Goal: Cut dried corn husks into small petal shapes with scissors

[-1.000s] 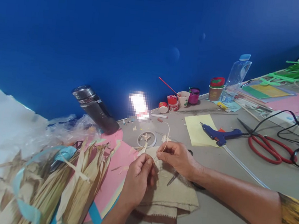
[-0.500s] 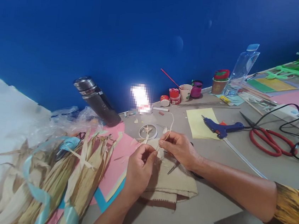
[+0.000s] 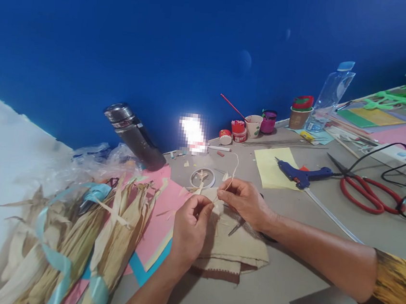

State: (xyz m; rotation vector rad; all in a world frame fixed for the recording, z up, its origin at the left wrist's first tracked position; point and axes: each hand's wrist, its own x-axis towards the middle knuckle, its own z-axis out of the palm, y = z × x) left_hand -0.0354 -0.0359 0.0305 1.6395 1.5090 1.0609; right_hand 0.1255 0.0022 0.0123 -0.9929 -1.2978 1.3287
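My left hand (image 3: 191,225) and my right hand (image 3: 247,204) are close together over a folded beige cloth (image 3: 227,249). Thumb and fingertips of the right hand pinch a thin pale string (image 3: 237,165), whose free end curls up above the knuckles. The string runs down toward the left hand, which is closed in a pinch near it; the fingers hide most of what lies between them. Under the right hand, a dark pointed metal tool (image 3: 234,228) lies on the cloth, partly covered. A white ring (image 3: 212,179), like a tape roll, sits just beyond the hands.
Dried corn husks (image 3: 114,239) with light-blue ribbon (image 3: 55,262) lie at left, by pink paper (image 3: 162,215). A dark flask (image 3: 135,135) leans behind. To the right are a blue glue gun (image 3: 304,174), red-handled scissors (image 3: 363,193) and a black cord. Paint pots and a bottle (image 3: 330,100) line the wall.
The view has shifted very slightly. Both hands keep their pinch on the string with almost no movement.
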